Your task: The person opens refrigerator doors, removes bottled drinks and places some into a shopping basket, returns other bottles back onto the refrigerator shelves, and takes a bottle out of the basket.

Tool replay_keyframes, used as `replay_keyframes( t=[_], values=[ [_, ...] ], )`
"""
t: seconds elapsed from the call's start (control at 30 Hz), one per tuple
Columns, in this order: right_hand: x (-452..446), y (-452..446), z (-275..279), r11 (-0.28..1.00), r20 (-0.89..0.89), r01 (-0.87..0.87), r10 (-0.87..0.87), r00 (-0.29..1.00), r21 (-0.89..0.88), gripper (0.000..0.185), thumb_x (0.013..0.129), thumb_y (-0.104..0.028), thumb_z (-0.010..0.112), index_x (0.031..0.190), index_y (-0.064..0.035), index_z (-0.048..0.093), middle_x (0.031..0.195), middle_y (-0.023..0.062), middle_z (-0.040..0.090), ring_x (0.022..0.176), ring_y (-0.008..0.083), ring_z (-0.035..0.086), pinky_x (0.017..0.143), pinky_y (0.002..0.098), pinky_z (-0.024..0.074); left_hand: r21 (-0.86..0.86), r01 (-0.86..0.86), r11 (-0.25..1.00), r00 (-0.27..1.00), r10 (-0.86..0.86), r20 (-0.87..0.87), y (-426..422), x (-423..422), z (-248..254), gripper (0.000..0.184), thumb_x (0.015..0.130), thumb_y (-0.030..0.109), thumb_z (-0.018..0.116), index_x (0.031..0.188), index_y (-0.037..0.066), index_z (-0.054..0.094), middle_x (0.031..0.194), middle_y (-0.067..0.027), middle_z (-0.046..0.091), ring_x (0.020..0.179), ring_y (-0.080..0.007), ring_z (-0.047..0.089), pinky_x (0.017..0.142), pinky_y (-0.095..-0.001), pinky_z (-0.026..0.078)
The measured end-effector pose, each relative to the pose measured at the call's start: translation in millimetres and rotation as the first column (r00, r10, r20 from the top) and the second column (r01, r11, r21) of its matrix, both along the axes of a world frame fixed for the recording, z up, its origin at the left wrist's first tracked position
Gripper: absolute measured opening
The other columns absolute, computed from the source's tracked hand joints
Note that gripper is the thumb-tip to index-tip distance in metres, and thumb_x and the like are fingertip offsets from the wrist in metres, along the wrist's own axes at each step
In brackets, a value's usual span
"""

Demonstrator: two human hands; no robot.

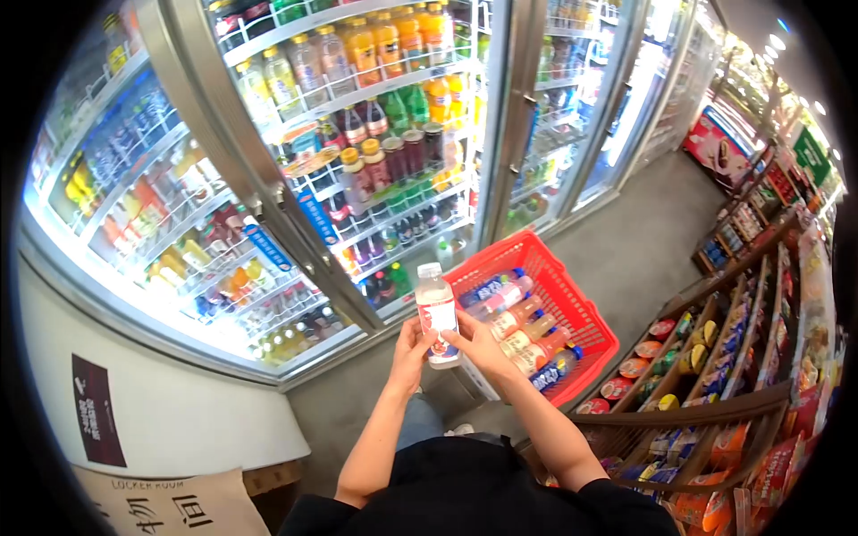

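A white-capped bottle with a red and white label is held upright in front of my body. My left hand grips its left side, the thumb across the label. On the other side my right hand has its fingers against the label's lower right. Just beyond, a red plastic basket contains several drink bottles lying side by side, among them a pink one, an orange-toned one and a blue-labelled one.
Glass-door coolers full of bottled drinks line the left and front. Snack shelves with packets and tubs stand on the right. Grey floor runs between them. A banner with printed characters hangs at the lower left.
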State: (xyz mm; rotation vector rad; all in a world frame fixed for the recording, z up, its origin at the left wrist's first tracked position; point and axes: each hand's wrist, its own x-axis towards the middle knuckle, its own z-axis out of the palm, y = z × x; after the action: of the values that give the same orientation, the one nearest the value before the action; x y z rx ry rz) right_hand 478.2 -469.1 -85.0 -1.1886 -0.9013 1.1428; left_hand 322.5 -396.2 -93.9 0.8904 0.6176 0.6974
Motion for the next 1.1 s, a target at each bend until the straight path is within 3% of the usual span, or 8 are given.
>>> replay_keyframes(
  t=[0.07, 0.33, 0.53, 0.73, 0.87, 0.97, 1.07, 1.1],
  values=[
    [-20, 8, -15, 0.997, -0.077, -0.009, 0.015, 0.997, 0.077, 0.057, 0.093, -0.02, 0.068, 0.139, 0.0041, 0.045, 0.123, 0.0126, 0.062, 0.112, 0.0169, 0.059, 0.095, 0.0322, 0.0476, 0.046, -0.058, 0.997, 0.997, 0.06, -0.055, -1, -18, 0, 0.038, 0.095, 0.02, 0.063, 0.129, 0.008, 0.049, 0.118, -0.0076, 0.059, 0.11, -0.0165, 0.056, 0.092, -0.0353, 0.047],
    [-66, 54, -24, 0.987, -0.136, -0.16, 0.157, 0.978, -0.014, 0.057, 0.092, -0.019, 0.068, 0.138, 0.0044, 0.046, 0.124, 0.0123, 0.061, 0.111, 0.0162, 0.058, 0.097, 0.032, 0.0466, 0.173, -0.203, 0.964, 0.955, 0.234, -0.183, 17, -74, -2, 0.044, 0.096, 0.025, 0.063, 0.131, 0.002, 0.051, 0.119, -0.0074, 0.061, 0.108, -0.0139, 0.057, 0.095, -0.0315, 0.045],
    [-99, 105, -23, 0.967, -0.203, -0.254, 0.243, 0.948, -0.031, 0.056, 0.092, -0.019, 0.069, 0.138, 0.0037, 0.046, 0.125, 0.011, 0.061, 0.112, 0.0154, 0.058, 0.097, 0.0312, 0.0461, 0.108, -0.324, 0.94, 0.928, 0.338, -0.154, 63, -122, 0, 0.041, 0.099, 0.029, 0.059, 0.132, 0.005, 0.056, 0.122, -0.0042, 0.062, 0.104, -0.0115, 0.057, 0.092, -0.0294, 0.045],
    [-126, 160, 13, 0.969, -0.172, -0.245, 0.245, 0.954, 0.019, 0.055, 0.093, -0.019, 0.068, 0.138, 0.0019, 0.047, 0.124, 0.0089, 0.062, 0.11, 0.0139, 0.058, 0.096, 0.0298, 0.0458, 0.253, -0.405, 0.879, 0.878, 0.451, -0.162, 138, -152, 25, 0.04, 0.097, 0.026, 0.062, 0.132, 0.006, 0.057, 0.099, 0.0028, 0.057, 0.094, -0.0092, 0.053, 0.086, -0.0228, 0.043],
    [-138, 205, 32, 0.967, -0.203, -0.239, 0.253, 0.946, 0.094, 0.054, 0.092, -0.016, 0.068, 0.138, 0.0027, 0.047, 0.125, 0.0088, 0.061, 0.114, 0.0147, 0.057, 0.1, 0.0305, 0.0437, 0.36, -0.427, 0.829, 0.855, 0.5, -0.137, 185, -158, 54, 0.046, 0.094, 0.027, 0.067, 0.134, 0.005, 0.055, 0.113, -0.0049, 0.058, 0.101, -0.0115, 0.053, 0.09, -0.0269, 0.044],
    [-149, 235, 47, 0.974, -0.171, -0.198, 0.215, 0.962, 0.111, 0.053, 0.092, -0.013, 0.068, 0.137, 0.0035, 0.047, 0.126, 0.0092, 0.061, 0.114, 0.0152, 0.058, 0.1, 0.0308, 0.0438, 0.491, -0.444, 0.75, 0.822, 0.559, -0.11, 225, -166, 60, 0.063, 0.089, 0.031, 0.072, 0.141, 0.005, 0.046, 0.126, -0.0116, 0.053, 0.108, -0.0164, 0.053, 0.093, -0.0306, 0.044],
    [-160, 258, 52, 0.98, -0.173, -0.161, 0.179, 0.969, 0.114, 0.053, 0.091, -0.012, 0.07, 0.136, 0.0037, 0.048, 0.125, 0.0094, 0.062, 0.113, 0.015, 0.059, 0.099, 0.0308, 0.0447, 0.708, -0.426, 0.563, 0.685, 0.712, -0.155, 261, -170, 72, 0.071, 0.087, 0.035, 0.074, 0.142, 0.002, 0.043, 0.135, -0.0159, 0.047, 0.123, -0.0258, 0.048, 0.097, -0.036, 0.044],
    [-165, 262, 60, 0.981, -0.192, -0.145, 0.167, 0.967, 0.126, 0.054, 0.09, -0.013, 0.07, 0.136, 0.0037, 0.048, 0.125, 0.0094, 0.062, 0.112, 0.0149, 0.059, 0.099, 0.0306, 0.0449, 0.772, -0.384, 0.506, 0.646, 0.745, -0.167, 279, -172, 65, 0.06, 0.094, 0.032, 0.065, 0.142, 0.003, 0.043, 0.139, -0.0146, 0.049, 0.129, -0.0261, 0.048, 0.101, -0.0363, 0.041]
  ],
)
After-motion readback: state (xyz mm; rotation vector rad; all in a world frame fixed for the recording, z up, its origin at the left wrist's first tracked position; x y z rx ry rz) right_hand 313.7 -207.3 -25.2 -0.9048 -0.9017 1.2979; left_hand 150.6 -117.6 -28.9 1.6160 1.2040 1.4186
